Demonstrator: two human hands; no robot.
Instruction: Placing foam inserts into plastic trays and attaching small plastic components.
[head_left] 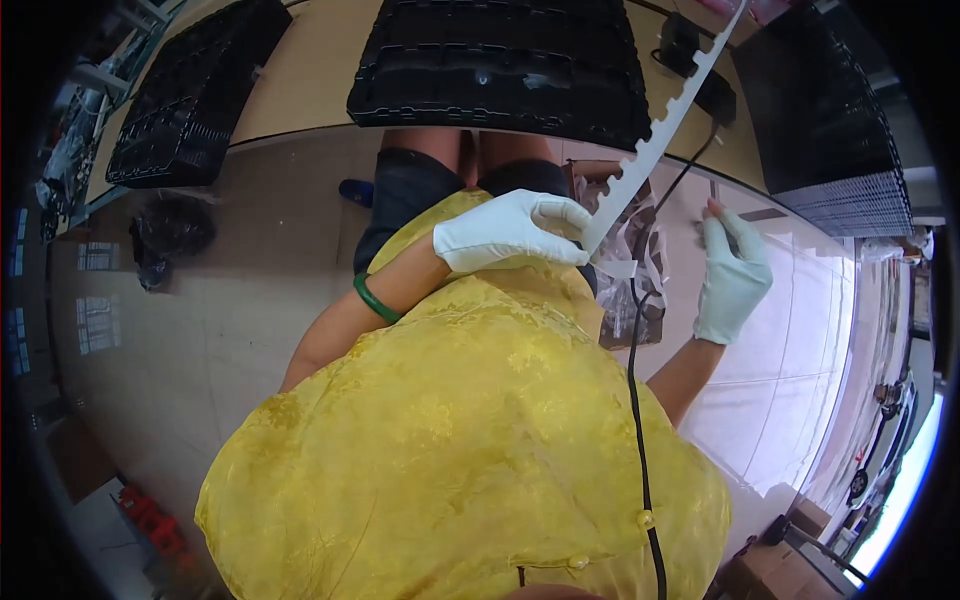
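Observation:
My left hand (510,232), in a white glove, pinches the lower end of a long white strip (648,155) with notches along one edge. The strip slants up to the far right, over the corner of a black tray stack (500,70) on the table. Below the pinch, a small pale tab (615,268) sticks out beside a black cable (636,340). My right hand (735,275), also gloved but with one bare fingertip, is raised at the right, apart from the strip. Its visible fingers are extended and nothing shows in them.
Another black tray stack (195,95) stands at the left of the tan table (310,75), and a tall black stack (815,120) at the right. A black adapter (700,75) lies between stacks. Under the table edge is a cardboard box (645,325) with clear plastic. A dark bag (175,230) lies left.

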